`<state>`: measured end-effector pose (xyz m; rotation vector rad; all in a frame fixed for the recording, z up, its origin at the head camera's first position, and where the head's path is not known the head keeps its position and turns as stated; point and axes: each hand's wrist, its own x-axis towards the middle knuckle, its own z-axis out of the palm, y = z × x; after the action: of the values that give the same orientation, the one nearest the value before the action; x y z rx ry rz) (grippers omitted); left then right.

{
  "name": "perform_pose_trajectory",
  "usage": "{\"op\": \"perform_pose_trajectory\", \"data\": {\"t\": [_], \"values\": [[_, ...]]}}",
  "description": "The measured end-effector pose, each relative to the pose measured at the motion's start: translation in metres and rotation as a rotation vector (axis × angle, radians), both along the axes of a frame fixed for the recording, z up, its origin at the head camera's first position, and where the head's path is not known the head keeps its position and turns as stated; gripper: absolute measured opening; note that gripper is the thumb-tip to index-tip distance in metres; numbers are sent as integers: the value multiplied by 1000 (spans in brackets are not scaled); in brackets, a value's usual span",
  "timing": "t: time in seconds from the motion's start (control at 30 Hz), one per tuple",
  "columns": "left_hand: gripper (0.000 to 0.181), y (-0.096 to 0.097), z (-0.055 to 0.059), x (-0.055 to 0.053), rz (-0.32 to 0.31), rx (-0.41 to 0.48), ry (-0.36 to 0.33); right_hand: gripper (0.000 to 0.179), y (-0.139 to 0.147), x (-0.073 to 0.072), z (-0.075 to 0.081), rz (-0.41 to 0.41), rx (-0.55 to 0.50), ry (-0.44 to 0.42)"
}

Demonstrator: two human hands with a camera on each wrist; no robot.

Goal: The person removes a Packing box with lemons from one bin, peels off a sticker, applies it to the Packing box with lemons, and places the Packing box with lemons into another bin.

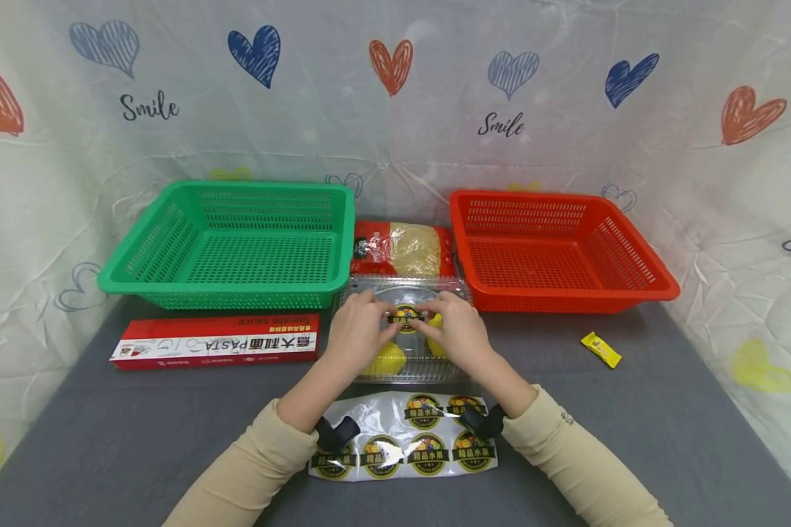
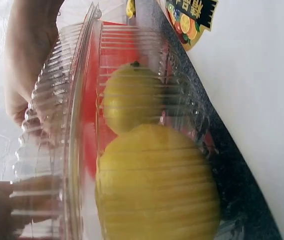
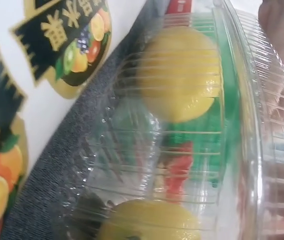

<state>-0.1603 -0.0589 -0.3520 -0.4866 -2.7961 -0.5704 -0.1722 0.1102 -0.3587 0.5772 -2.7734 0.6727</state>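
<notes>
A transparent ribbed plastic clamshell box (image 1: pixel 411 375) stands at mid-table with its lid down over yellow fruits (image 1: pixel 385 360). On the lid is a round black-and-gold sticker (image 1: pixel 406 319). From the left, my left hand (image 1: pixel 359 329) pinches the sticker's edge between thumb and fingers. My right hand (image 1: pixel 460 335) does likewise at its right edge. Side on, the left wrist view shows two fruits (image 2: pixel 156 185) behind the clear wall. Through the wall in the right wrist view, a rounder yellow fruit (image 3: pixel 179 75) shows. Both fingertips are partly hidden in the wrist views.
A white sheet of matching stickers (image 1: pixel 369 417) lies in front, beneath my wrists. Behind stand a green basket (image 1: pixel 231 296) and a red basket (image 1: pixel 573 301), with a bag of noodles (image 1: pixel 414 249) between them. A pasta box (image 1: pixel 217 342) lies left, a small yellow packet (image 1: pixel 601 350) right.
</notes>
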Motion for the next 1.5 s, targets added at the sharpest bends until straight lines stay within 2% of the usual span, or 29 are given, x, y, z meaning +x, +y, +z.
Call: {"op": "perform_pose_trajectory", "data": {"t": [0.1, 0.37, 0.73, 0.9, 1.0, 1.17, 1.33, 1.5], "values": [[21, -1, 0, -1, -4, -21, 6, 27, 0, -1, 0, 12, 5, -4], [9, -6, -2, -3, -23, 109, -23, 7, 4, -1, -1, 48, -60, 19], [4, -11, -2, -1, -67, 156, 16, 4, 12, 1, 2, 97, -123, 18], [4, -13, -4, 1, -99, 156, 66, 6, 20, -1, 3, 133, -190, -59], [4, -14, -6, 3, -109, 119, 100, 7, 26, -1, 3, 144, -276, -114], [5, -15, -5, 8, -90, 92, 106, 13, 33, -1, 5, 137, -452, -233], [6, -19, -7, 12, -98, 177, 80, 19, 37, 4, 12, 91, -539, -335], [15, -23, -10, 13, -140, 350, 64, 19, 41, 18, 32, 75, -550, -361]]}}
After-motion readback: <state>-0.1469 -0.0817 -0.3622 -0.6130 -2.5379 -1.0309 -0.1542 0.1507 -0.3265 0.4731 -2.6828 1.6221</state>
